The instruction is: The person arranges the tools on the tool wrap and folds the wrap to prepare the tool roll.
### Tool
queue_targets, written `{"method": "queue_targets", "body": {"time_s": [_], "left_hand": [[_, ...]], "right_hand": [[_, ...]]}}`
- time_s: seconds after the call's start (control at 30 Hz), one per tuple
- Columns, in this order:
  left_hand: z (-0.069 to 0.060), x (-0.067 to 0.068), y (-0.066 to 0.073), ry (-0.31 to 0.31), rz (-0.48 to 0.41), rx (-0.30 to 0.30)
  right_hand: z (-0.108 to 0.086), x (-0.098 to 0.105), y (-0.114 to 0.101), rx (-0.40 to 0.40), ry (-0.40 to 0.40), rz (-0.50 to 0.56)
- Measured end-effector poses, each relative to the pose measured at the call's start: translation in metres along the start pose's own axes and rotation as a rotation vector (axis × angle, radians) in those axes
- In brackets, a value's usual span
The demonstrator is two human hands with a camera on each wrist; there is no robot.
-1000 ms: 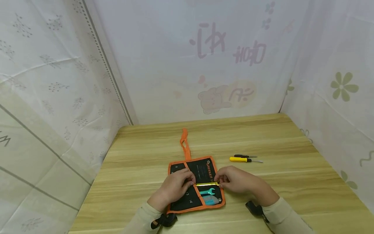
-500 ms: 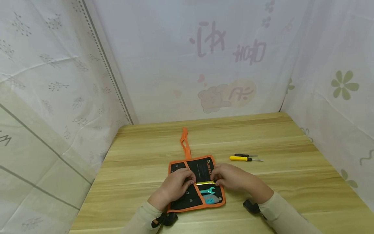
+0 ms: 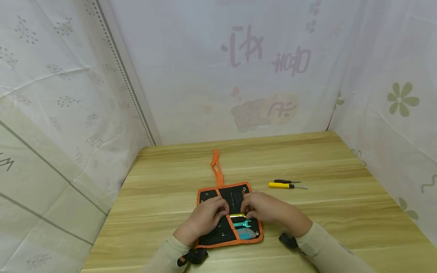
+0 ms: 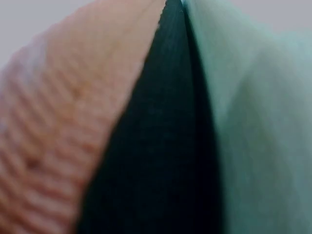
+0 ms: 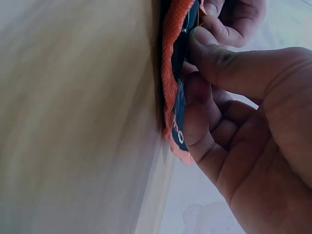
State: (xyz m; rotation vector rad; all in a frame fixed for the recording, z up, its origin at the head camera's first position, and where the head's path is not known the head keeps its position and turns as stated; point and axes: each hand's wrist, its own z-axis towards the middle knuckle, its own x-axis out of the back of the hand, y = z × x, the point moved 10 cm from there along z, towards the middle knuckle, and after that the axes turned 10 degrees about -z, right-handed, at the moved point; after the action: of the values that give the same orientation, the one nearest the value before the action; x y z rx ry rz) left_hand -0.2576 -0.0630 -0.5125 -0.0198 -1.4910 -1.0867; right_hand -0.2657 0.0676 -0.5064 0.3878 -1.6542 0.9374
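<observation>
A black tool pouch point(image 3: 233, 197) with orange edging lies unrolled on the table. My left hand point(image 3: 204, 217) pinches the orange pocket edge across its middle. Between the thumb and fingers of my right hand point(image 3: 264, 206) is the outer end of a shiny yellow wrench point(image 3: 236, 215), whose other end is hidden in the pocket. Below it, a teal wrench point(image 3: 243, 223) and a grey-and-teal utility knife point(image 3: 246, 233) stick out of the same pocket row. In the right wrist view, the right thumb point(image 5: 207, 41) is close to the left fingertips. The left wrist view is too blurred to show fingers.
A yellow screwdriver point(image 3: 280, 185) and a smaller black screwdriver point(image 3: 281, 181) lie on the wooden table point(image 3: 317, 159) right of the pouch. An orange strap point(image 3: 217, 167) runs from the pouch towards the back. Printed cloth point(image 3: 191, 76) hangs behind the table.
My right hand has moved left with the yellow wrench, which now sits deeper in the pocket with less showing. The left hand stays at the pocket edge.
</observation>
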Motion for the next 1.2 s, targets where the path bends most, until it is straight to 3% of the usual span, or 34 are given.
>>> {"method": "queue_targets", "body": {"time_s": [0.8, 1.0, 1.2], "left_hand": [[0.000, 0.001, -0.001, 0.009, -0.007, 0.013], [-0.001, 0.003, -0.003, 0.011, -0.038, 0.025], [-0.001, 0.007, -0.005, 0.026, -0.044, 0.025]], "right_hand": [[0.003, -0.006, -0.001, 0.020, -0.008, -0.007], [-0.003, -0.004, 0.010, -0.035, -0.013, 0.050], [-0.013, 0.009, 0.030, -0.095, 0.042, 0.107]]}}
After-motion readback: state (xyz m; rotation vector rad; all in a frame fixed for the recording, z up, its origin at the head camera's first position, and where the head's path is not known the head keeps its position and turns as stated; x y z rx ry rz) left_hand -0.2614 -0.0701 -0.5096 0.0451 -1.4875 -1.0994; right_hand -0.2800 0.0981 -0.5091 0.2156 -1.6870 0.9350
